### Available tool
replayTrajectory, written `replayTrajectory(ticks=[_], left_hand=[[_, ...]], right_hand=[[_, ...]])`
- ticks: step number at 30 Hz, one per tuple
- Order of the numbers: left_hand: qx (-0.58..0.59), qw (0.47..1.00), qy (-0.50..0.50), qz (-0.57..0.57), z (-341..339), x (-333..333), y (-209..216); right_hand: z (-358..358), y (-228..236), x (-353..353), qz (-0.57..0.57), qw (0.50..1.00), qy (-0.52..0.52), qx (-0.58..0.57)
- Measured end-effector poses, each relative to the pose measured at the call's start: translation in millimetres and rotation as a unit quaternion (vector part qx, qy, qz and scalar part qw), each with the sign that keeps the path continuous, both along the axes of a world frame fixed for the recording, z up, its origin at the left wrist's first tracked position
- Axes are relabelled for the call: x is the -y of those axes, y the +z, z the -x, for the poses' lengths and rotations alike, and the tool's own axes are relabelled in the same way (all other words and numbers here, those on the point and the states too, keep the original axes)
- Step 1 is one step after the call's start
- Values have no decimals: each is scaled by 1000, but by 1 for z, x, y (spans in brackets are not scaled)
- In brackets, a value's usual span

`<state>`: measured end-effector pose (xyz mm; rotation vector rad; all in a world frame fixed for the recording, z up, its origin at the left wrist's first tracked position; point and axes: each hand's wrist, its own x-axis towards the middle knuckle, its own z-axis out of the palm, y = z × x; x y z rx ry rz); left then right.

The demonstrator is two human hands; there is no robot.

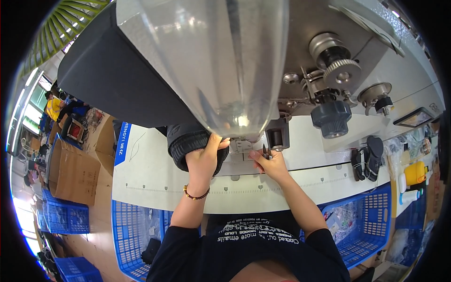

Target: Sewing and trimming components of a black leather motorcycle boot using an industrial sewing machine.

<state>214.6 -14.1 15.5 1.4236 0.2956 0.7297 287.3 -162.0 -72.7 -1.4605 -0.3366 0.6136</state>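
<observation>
At the sewing machine point(376, 127), my left hand point(204, 157) is closed on a black, puffy fabric piece point(185, 141) with a gathered, ribbed edge. The fabric wraps around the hand, and thumb and fingers pinch it just left of the metal presser foot area point(242, 145). My right hand point(272, 164) is closed too, to the right of the foot, around small thread snips point(266, 151) whose dark pointed tips stick up between the fingers. A clear plastic guard point(211, 61) hangs in front of the machine head and hides part of the needle area.
The white table point(249, 199) has a ruler scale along its front. Blue baskets point(136, 235) sit below on both sides, the right basket point(361, 225) holding plastic bags. A black strapped item point(369, 160) and a yellow bottle point(416, 174) lie to the right. Cardboard boxes point(75, 174) stand left.
</observation>
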Motion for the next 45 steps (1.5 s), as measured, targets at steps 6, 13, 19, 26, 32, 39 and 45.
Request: replayTrajectory(ticks=[6,13,19,26,32,39,45], left_hand=[[-15,999,5,28,-3,2,2],[-21,999,14,34,-2,7,3],[8,1000,-23,3,-4,-4,0],[11,985,-26,173,4,1,-7],[64,975,-103,186,59,44,8],[-233,826,-260,-442,91,-47,119],[-435,642,-317,-547,-18,-76,139]], right_hand=[[-1,-7,0,-18,1000,3,2],[0,-4,-1,-21,1000,7,-3],[2,-1,-2,-15,1000,18,4],[1,-4,-2,-20,1000,13,1],[15,21,-15,-110,993,-31,42],[48,65,-57,-142,987,14,78],[63,68,-62,-204,978,-1,-42]])
